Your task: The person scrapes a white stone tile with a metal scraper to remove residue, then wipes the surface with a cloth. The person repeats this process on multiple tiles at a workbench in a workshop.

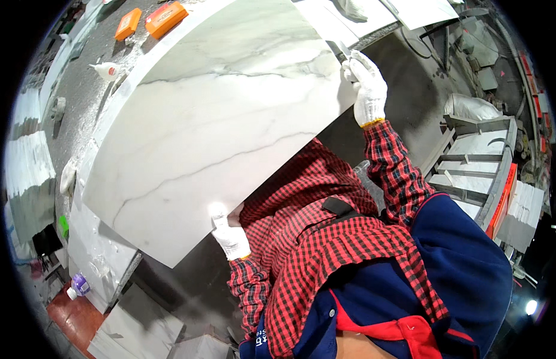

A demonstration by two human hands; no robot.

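A large white marble-look slab [218,119] with grey veins lies across the worktable, its near edge overhanging toward my body. My left hand [230,238], in a white knit glove, grips that near edge; the fingertips lie on the top face, and part of the hand is hidden. At the slab's right corner is my gloved right hand [369,90], raised with the fingers closed. A thin, pale, blade-like piece [344,49] sticks out from its fingertips; its exact kind is unclear.
Two orange boxes [165,20] and a white squeeze bottle [108,70] sit on the dusty grey table at far left. A purple bottle [80,285] stands near the table's lower left corner. To the right is a metal rack [499,173] holding white panels.
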